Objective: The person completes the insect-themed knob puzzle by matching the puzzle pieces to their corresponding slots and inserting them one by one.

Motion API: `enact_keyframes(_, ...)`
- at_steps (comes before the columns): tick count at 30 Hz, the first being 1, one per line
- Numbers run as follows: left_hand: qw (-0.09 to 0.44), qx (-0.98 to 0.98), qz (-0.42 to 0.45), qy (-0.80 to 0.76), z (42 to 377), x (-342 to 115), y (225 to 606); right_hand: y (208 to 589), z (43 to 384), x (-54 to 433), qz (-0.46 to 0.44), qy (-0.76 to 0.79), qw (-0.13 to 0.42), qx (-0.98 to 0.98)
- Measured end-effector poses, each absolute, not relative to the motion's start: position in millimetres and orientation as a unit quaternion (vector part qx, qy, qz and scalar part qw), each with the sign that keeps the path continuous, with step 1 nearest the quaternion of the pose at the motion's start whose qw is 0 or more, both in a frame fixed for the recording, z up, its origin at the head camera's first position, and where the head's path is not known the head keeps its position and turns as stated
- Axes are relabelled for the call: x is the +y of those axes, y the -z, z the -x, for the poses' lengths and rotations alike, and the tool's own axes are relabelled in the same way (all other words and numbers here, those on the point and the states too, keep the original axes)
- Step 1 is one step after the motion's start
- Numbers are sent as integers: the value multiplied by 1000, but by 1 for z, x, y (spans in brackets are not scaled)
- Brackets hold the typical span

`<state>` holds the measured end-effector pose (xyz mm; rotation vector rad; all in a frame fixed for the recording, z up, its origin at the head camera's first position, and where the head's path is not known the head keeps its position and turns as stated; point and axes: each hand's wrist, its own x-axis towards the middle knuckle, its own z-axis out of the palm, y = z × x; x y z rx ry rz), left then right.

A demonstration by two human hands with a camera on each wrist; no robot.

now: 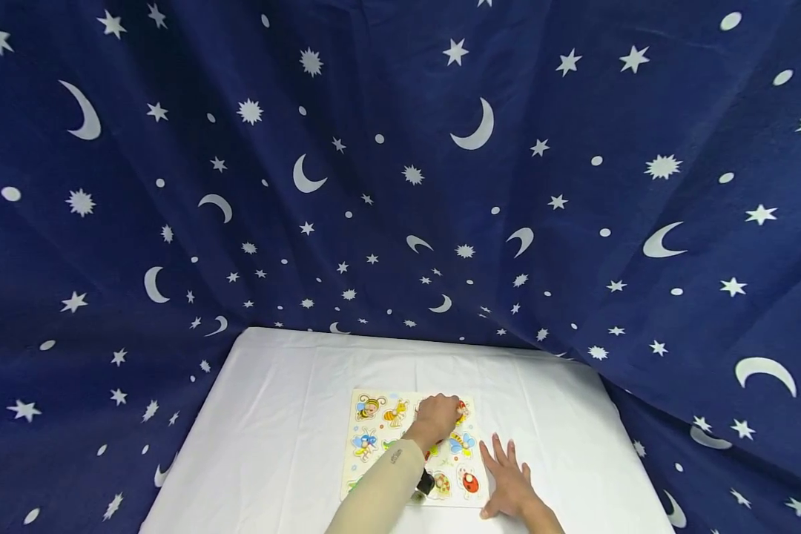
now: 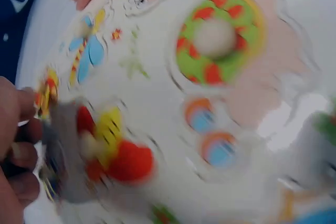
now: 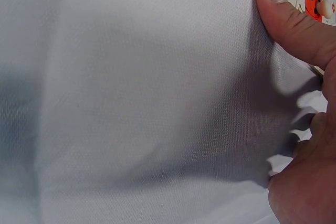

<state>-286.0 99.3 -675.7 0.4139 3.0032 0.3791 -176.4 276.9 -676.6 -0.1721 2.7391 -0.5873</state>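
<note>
A knob puzzle board with several insect pieces lies on the white cloth. Over its upper row reaches my left hand, fingers curled, covering part of that row. Blur in the left wrist view hides what those curled fingers hold, so I cannot tell. Close to them is a red and yellow butterfly piece; a snail piece with a round knob sits farther off. My right hand rests on the cloth with fingers spread, its thumb at the board's edge near the ladybug piece.
White cloth covers the table around the board. A dark blue curtain with moons and stars hangs behind and at both sides. A black wrist camera sits by the light left sleeve.
</note>
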Motion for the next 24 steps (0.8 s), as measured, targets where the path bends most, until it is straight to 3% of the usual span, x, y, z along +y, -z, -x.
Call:
enact_keyframes(12, -79, 947, -103, -293, 257, 10, 688, 679, 185, 281, 65, 223, 172, 957)
enact_keyframes(24, -179, 953, -77, -232, 248, -47, 696, 682, 190, 298, 62, 218, 184, 956)
